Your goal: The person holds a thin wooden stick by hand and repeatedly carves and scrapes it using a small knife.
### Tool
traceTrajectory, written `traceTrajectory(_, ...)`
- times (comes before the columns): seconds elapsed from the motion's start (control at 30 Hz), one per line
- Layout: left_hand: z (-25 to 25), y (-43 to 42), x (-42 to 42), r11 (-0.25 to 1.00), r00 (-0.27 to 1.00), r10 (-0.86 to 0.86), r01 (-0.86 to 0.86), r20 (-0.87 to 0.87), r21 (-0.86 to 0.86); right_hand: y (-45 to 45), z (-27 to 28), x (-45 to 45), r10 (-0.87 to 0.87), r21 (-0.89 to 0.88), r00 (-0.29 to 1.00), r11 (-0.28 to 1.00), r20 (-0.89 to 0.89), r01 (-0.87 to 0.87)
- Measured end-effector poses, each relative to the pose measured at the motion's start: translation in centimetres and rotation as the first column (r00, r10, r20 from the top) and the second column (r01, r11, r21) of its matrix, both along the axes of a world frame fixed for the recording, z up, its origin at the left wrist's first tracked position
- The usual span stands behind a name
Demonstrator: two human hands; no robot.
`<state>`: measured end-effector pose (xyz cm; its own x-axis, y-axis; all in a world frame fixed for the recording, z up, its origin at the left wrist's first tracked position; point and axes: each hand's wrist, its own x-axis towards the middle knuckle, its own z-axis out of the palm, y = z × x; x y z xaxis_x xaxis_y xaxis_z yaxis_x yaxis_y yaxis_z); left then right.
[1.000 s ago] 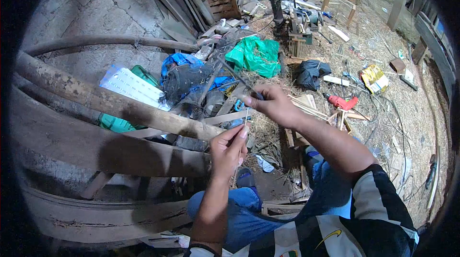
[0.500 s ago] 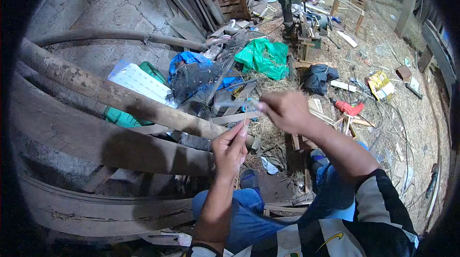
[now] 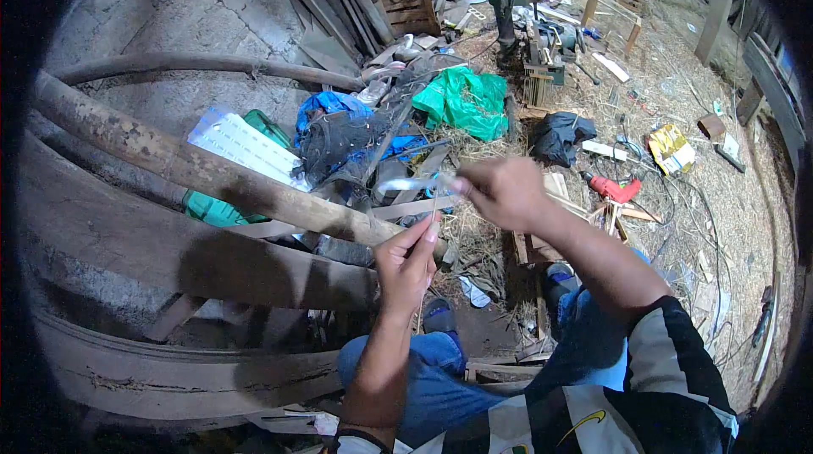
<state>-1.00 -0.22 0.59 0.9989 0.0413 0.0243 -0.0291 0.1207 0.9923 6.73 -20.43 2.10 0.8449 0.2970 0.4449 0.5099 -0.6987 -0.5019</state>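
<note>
Near the centre, my left hand (image 3: 406, 261) pinches a thin light strip (image 3: 435, 203) upright between thumb and fingertips, and its lower end shows below the hand. My right hand (image 3: 501, 191) is closed just above and to the right, around a blade-like tool (image 3: 411, 185) that points left. The tool is smeared by motion and shines pale. It crosses close to the upper end of the strip; whether they touch I cannot tell.
A thick wooden pole (image 3: 203, 168) runs across the left. A green plastic bag (image 3: 466, 105), a black bag (image 3: 561, 139) and a red drill (image 3: 613, 189) lie on the straw-covered ground. Wooden pieces and cables lie around the drill.
My right hand has turned and moved slightly right and down. The tool, dark and slanted earlier, now lies nearly level and blurred. The left hand keeps its pinch. The view has shifted a little.
</note>
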Motion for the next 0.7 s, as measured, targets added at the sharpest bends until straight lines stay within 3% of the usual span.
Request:
traceTrajectory(0.07, 0.0, 0.0, 0.1, 1.000, 1.000, -0.018, 0.019, 0.019, -0.018, 0.5, 0.3, -1.3, 0.100, -0.038, 0.995, 0.994, 0.010, -0.100)
traceTrajectory(0.13, 0.2, 0.0, 0.2, 0.999, 0.999, 0.012, -0.010, -0.038, 0.047, 0.0, -1.0, 0.1, 0.036, -0.015, 0.997, 0.999, 0.064, -0.035)
traceTrajectory(0.23, 0.0, 0.3, 0.1, 0.999, 1.000, -0.021, 0.020, 0.016, 0.044, -0.7, 0.3, 0.7, -0.040, -0.017, 0.998, 0.999, -0.047, 0.039)
traceTrajectory(0.4, 0.7, 0.1, 0.0, 0.998, 1.000, -0.014, 0.014, 0.009, 0.061, 0.2, 0.3, -1.1, 0.031, 0.009, 0.999, 0.999, 0.038, -0.031)
traceTrajectory(0.5, 0.7, 0.2, -0.2, 0.998, 1.000, 0.001, -0.001, -0.010, 0.058, -0.6, 0.8, 0.1, -0.115, 0.170, 0.989, 0.977, -0.091, 0.130)
traceTrajectory(0.6, 0.8, 0.3, 0.0, 0.999, 0.999, -0.001, 0.002, -0.034, 0.037, 0.1, 1.4, -1.2, -0.127, 0.121, 0.989, 0.984, -0.072, 0.135)
traceTrajectory(0.7, 0.7, 0.1, 0.0, 1.000, 0.999, -0.018, 0.019, -0.026, 0.005, 0.9, 0.2, -1.9, -0.014, 0.103, 1.000, 0.995, 0.020, 0.012)
